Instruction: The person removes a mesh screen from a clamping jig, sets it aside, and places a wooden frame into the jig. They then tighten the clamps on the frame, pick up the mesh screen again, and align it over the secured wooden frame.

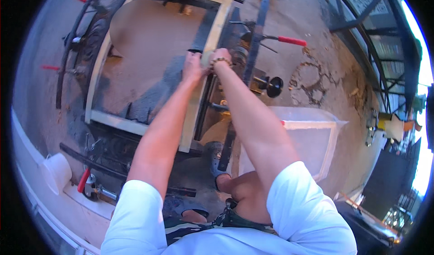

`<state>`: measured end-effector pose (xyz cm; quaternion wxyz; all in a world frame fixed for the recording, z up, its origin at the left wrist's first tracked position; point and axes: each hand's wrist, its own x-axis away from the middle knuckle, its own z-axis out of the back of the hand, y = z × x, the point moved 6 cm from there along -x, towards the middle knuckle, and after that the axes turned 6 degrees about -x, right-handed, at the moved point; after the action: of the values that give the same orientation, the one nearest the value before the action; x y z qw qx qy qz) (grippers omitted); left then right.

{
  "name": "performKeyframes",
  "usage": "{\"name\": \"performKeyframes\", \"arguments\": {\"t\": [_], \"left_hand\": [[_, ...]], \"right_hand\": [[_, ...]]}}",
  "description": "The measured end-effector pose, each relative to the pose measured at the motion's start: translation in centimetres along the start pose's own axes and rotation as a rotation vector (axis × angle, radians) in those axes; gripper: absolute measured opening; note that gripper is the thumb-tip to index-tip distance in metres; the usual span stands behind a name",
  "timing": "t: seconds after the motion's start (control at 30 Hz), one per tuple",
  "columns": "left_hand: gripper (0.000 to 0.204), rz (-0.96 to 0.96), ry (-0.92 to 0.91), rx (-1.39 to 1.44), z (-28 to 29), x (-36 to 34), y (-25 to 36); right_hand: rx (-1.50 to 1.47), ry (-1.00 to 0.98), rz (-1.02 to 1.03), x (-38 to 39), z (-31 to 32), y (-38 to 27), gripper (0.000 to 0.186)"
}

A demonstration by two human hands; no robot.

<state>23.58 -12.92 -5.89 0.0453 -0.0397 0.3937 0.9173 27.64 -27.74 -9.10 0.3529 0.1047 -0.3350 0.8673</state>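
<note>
Meeting at wooden frame (218, 25) | left hand (193, 66), right hand (220, 59) | fingertips unclear, cannot tell if clamped

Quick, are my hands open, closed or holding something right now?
Left hand: at the wooden frame, fingers partly hidden; grip can't be told.
Right hand: fingers curled at the same wooden frame; whether it holds anything can't be told.

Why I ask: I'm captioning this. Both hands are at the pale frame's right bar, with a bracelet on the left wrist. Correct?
No: the head view shows the bracelet on the right wrist, not left. Left hand and right hand are at the pale frame's right bar.
</note>
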Motion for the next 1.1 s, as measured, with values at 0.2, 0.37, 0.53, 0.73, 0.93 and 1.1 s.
{"name": "performKeyframes", "arguments": {"t": [0.2, 0.37, 0.53, 0.73, 0.93, 1.1], "left_hand": [[0.039, 0.077, -0.013, -0.066, -2.0, -1.6, -2.7], [0.029, 0.521, -0.301, 0.247, -3.0, -1.8, -3.4], [0.033, 0.571, -0.365, 0.465, -2.9, -1.3, -2.4], [0.041, 0.609, -0.407, 0.515, -3.1, -1.5, -2.6], [0.029, 0.589, -0.41, 0.406, -3.8, -1.9, -4.3], [0.029, 0.562, -0.5, 0.506, -5.1, -2.4, -3.4]], "right_hand": [[-0.073, -0.014, -0.027, 2.6, 1.6, -1.7, 0.022], [-0.128, -0.029, -0.077, 2.5, 1.9, -1.4, 0.022], [0.085, -0.238, 0.005, 1.2, 0.8, -1.4, 0.027], [-0.021, -0.162, -0.048, 2.4, 2.2, -2.2, 0.034], [-0.029, -0.108, 0.022, 3.0, 2.2, -2.8, 0.027], [0.331, -0.26, 0.105, -0.6, 0.3, -2.0, 0.029]]}}
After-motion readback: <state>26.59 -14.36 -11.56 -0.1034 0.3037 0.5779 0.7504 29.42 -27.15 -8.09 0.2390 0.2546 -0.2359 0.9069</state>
